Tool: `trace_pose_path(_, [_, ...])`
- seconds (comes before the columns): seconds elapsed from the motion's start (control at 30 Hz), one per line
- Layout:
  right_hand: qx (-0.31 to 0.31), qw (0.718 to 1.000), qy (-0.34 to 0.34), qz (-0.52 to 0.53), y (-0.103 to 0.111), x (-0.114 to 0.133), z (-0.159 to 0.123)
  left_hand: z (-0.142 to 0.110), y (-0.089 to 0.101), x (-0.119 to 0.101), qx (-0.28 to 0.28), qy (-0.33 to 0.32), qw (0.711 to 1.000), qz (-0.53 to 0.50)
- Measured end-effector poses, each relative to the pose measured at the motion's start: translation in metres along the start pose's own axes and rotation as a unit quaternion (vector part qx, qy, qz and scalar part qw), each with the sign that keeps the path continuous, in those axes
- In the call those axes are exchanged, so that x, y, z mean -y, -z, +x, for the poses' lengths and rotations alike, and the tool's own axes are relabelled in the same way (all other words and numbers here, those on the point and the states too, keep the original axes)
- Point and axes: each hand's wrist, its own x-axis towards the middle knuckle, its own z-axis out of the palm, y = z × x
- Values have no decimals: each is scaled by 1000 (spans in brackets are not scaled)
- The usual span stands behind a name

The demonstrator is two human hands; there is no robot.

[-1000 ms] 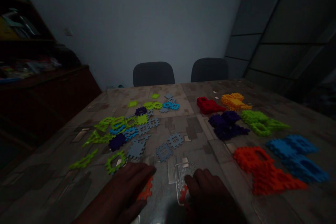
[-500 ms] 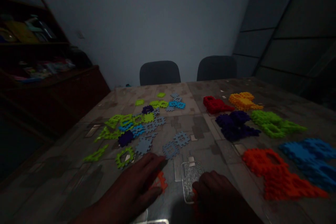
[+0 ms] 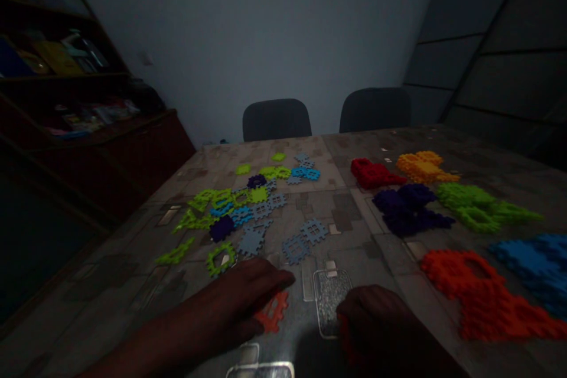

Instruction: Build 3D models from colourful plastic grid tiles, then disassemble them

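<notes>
Okay, your left hand [image 3: 241, 289] straddles an orange window tile [image 3: 271, 323], fingers around it, can't tell if clamped; your right hand [image 3: 376, 313] has fingers clamped on a shadowed orange piece [image 3: 346, 333].

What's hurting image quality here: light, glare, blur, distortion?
Head view, overall: dim, with the right hand so dark its grip is hard to read; head view, bottom edge: bright glare on the tabletop; head view, left: the shelf unit leans outward, like wide-lens distortion, and items on it look soft and murky.
</notes>
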Motion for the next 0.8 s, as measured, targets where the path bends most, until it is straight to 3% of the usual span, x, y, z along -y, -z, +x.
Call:
trace_pose_path(0.13, [-8,1000,0,2,-5,-6,-2,3,-12,2,-40,47,997,44])
trace_pose_path(0.33, [-35,999,29,2,-12,-8,0,0,-22,-6,-105,45,990,83])
trace_pose_path(0.47, [-43,998,40,20,4,-1,-1,7,-19,-14,-185,66,977,81])
trace_pose_path(0.57, [-60,996,48,37,52,-9,-12,29,-13,-20,-218,58,973,38])
trace_pose_path(0.67, [-83,996,19,15,127,-32,-30,64,-5,-31,-205,16,979,-18])
trace_pose_path(0.73, [-113,991,-62,-22,172,-52,-40,93,-3,-42,-184,-16,982,-47])
trace_pose_path(0.8, [-82,989,-124,-30,203,-74,-45,122,-3,-55,-170,-44,982,-67])
